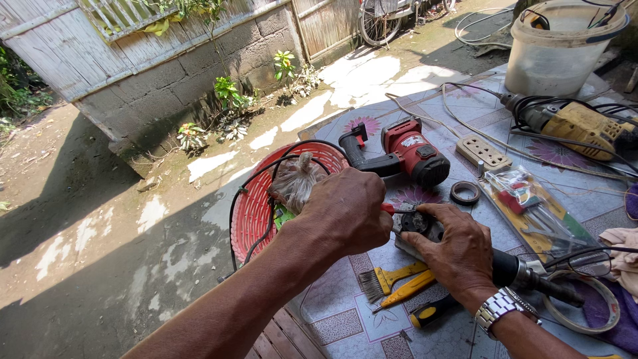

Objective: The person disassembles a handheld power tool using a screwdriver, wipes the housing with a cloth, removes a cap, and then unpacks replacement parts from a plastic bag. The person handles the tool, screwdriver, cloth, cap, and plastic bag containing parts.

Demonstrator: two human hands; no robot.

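— So where were the hands?
— Both were over the near part of the tabletop [465, 332]. The left hand [345, 209] was curled shut around something red, mostly hidden, so its kind could not be told. The right hand [458, 249] lay half closed over a dark power tool [512, 269], fingers pressing its round black part.
— And room around them?
— Little. A yellow-handled brush [389, 278] and a yellow screwdriver [425, 312] lay just beside the right hand, a red drill [409, 149] beyond the left hand, a tape ring [465, 193] near it.
— The edge?
— The left forearm crossed the tabletop's near-left edge, where a red basket [256, 213] stood touching it; beyond that lay open ground.
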